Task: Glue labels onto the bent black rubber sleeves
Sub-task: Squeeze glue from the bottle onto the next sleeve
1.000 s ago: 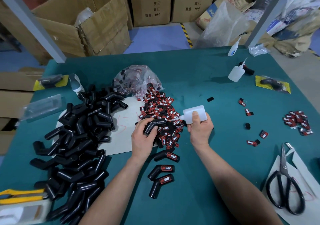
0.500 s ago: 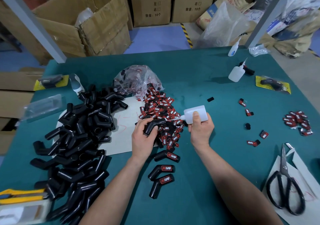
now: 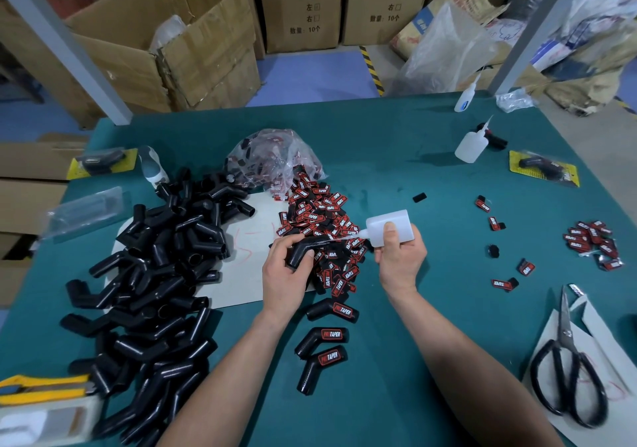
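Left hand [image 3: 282, 276] curled round a bent sleeve [image 3: 299, 253], right hand [image 3: 400, 259] clasping a glue bottle [image 3: 389, 226] aimed at it, a worker has three labelled sleeves [image 3: 327, 338] near the desk's [image 3: 379, 157] front edge and a large bare heap [image 3: 148, 274] waiting along its left side.

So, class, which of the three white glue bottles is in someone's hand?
The glue bottle gripped by the right hand, nozzle pointing at the bent sleeve in the left hand. The other two bottles stand untouched farther back.

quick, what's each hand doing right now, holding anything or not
Left hand: fingers curled round a bent black rubber sleeve.
Right hand: gripping a white plastic squeeze glue bottle, nozzle pointed at the sleeve.
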Motion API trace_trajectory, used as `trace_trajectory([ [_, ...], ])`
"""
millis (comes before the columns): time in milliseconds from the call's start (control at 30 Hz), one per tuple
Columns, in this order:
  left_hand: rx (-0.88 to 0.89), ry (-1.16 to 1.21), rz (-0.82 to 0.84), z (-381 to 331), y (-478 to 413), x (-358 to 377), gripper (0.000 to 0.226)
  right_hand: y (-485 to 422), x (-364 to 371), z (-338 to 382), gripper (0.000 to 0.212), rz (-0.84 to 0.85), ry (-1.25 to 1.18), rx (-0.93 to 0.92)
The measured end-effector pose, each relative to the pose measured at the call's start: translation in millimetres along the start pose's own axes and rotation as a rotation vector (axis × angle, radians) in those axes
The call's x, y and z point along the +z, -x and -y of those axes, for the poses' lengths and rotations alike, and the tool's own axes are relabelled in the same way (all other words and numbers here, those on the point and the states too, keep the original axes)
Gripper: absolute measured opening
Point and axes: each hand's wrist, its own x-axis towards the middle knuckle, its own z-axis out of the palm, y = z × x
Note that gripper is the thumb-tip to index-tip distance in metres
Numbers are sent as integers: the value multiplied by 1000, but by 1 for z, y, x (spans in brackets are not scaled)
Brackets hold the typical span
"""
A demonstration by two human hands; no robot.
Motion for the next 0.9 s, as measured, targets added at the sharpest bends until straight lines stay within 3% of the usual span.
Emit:
trace_trajectory([
  [900, 39, -5, 0, 5, -1, 0, 30, -4, -2, -2, 37, -14, -5, -6],
])
